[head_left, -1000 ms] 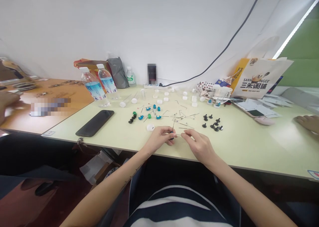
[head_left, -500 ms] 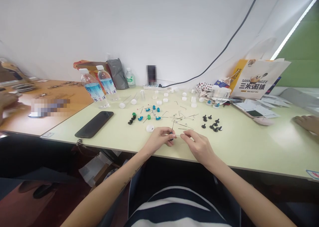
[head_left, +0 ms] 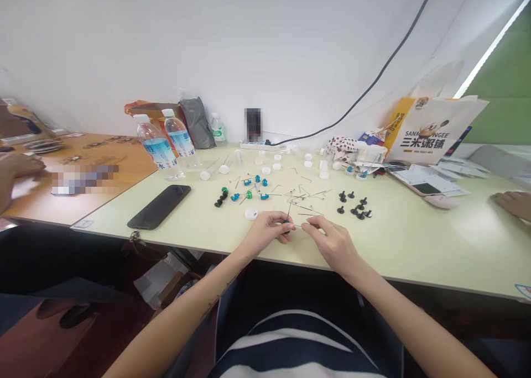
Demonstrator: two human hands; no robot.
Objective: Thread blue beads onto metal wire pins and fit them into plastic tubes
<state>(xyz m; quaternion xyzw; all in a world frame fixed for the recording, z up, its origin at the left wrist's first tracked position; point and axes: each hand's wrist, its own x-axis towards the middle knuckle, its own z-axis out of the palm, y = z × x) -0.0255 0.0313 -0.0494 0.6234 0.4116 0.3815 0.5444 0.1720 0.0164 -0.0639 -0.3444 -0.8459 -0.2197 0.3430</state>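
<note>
My left hand (head_left: pixel 269 227) is closed around a small dark-blue part (head_left: pixel 286 226) with a thin metal rod (head_left: pixel 289 210) pointing up from it. My right hand (head_left: pixel 334 242) pinches a thin metal hex key (head_left: pixel 299 226), its far end reaching the part between the left fingers. Exactly how tip and part meet is too small to make out. Just beyond the hands lie loose thin rods and bent keys (head_left: pixel 306 207). A round white cap (head_left: pixel 251 214) sits by the left hand. Small blue parts (head_left: pixel 264 197), a green part (head_left: pixel 249 194) and black pieces (head_left: pixel 218 203) are scattered farther left.
Several black knob-like pieces (head_left: pixel 360 215) lie to the right. A phone (head_left: pixel 160 206) and two water bottles (head_left: pixel 160 151) occupy the left. White-capped clear tubes (head_left: pixel 211 169) stand at the back, near a paper bag (head_left: pixel 435 132). Other people's hands (head_left: pixel 514 204) rest at both sides.
Both hands keep nearly the same pose, still holding the part and the hex key. The view has shifted slightly. At far left, another person's hand has moved farther into view.
</note>
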